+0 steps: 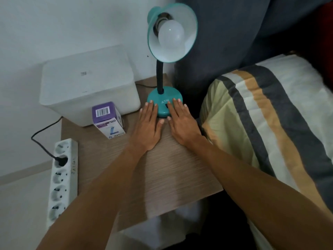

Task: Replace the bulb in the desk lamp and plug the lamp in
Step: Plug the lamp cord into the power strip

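Note:
A teal desk lamp stands at the back of the wooden bedside table [162, 174]; its round base [163, 98] carries a black gooseneck up to the shade [187, 31]. A white bulb [171, 34], unlit, sits in the shade's socket. My left hand [148, 127] lies flat, fingers straight, fingertips on the left of the base. My right hand [182, 123] lies flat beside it, fingertips on the right of the base. A black plug [61, 159] sits in the white power strip [62, 179] on the left, its black cord [42, 132] running up behind the white box.
A purple and white bulb carton [108, 120] stands left of my hands, in front of a large white box-shaped device [86, 83]. A bed with a striped blanket [270, 114] borders the table on the right. A dark headboard [225, 42] rises behind the lamp.

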Available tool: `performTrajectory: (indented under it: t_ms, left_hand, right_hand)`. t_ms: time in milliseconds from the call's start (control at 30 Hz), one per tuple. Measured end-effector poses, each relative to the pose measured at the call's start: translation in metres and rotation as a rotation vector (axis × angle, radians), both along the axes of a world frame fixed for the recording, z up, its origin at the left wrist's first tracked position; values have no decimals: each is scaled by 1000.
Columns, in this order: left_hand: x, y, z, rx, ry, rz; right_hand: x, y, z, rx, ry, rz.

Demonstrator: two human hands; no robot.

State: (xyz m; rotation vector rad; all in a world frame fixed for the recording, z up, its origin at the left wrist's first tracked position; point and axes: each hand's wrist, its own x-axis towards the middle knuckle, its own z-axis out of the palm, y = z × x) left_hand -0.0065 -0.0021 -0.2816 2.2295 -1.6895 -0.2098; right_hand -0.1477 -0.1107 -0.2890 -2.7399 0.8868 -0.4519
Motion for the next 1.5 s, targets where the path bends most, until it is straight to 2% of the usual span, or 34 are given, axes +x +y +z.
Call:
performTrajectory:
  t_ms: [133, 300, 400, 1500]
  left_hand:
    - [0, 1, -1, -7, -13, 2]
    - [-1, -1, -2, 6, -36, 18]
    - [-2, -2, 0, 12, -17, 26]
    - [-2, -3, 1, -40, 18, 34]
  right_hand:
    - [-1, 2, 2, -39, 30, 10]
    - [2, 4, -1, -82, -56, -25]
    - [3, 4, -1, -108, -45, -15]
    - [3, 1, 1, -99, -48, -19]
